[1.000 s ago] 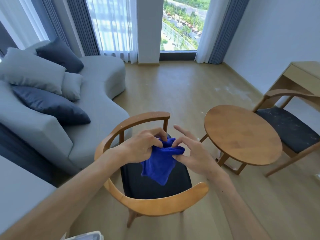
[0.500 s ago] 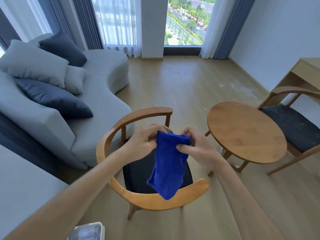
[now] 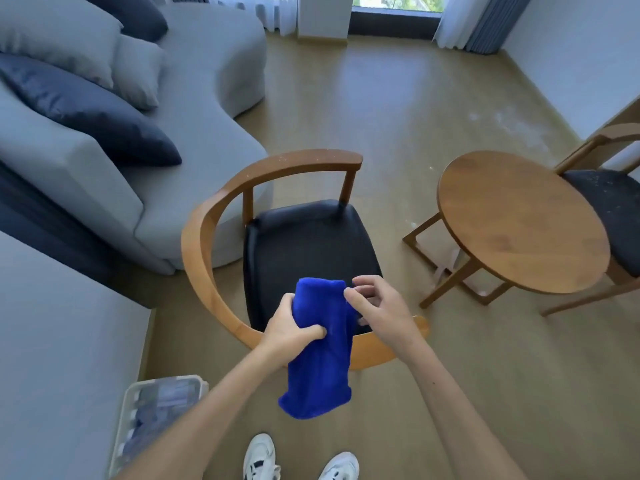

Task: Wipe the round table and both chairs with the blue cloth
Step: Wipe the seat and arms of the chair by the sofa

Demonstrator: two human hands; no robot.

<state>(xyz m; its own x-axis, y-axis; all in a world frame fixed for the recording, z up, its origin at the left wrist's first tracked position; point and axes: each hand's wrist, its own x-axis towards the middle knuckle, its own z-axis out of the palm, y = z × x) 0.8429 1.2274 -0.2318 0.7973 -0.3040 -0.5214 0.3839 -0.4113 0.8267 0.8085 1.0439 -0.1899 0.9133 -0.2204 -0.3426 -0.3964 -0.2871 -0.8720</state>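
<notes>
The blue cloth (image 3: 320, 348) hangs folded lengthwise over the near rail of the closer chair (image 3: 207, 233), a wooden armchair with a black seat. My left hand (image 3: 291, 329) grips the cloth at its left edge. My right hand (image 3: 377, 310) pinches the cloth's upper right corner with thumb and finger, its other fingers spread loosely. The round wooden table (image 3: 519, 220) stands to the right. Behind it is the second chair (image 3: 613, 199), whose dark seat is speckled with pale dust.
A grey sofa (image 3: 194, 109) with grey and navy cushions fills the left. A clear plastic box (image 3: 159, 407) sits on the floor at lower left. My white shoes (image 3: 263, 459) stand just behind the closer chair. Open wooden floor stretches toward the window.
The view tilted down and came closer to the chair. The cloth went from bunched between my hands to hanging long, and my hands lowered toward the chair's near rail.
</notes>
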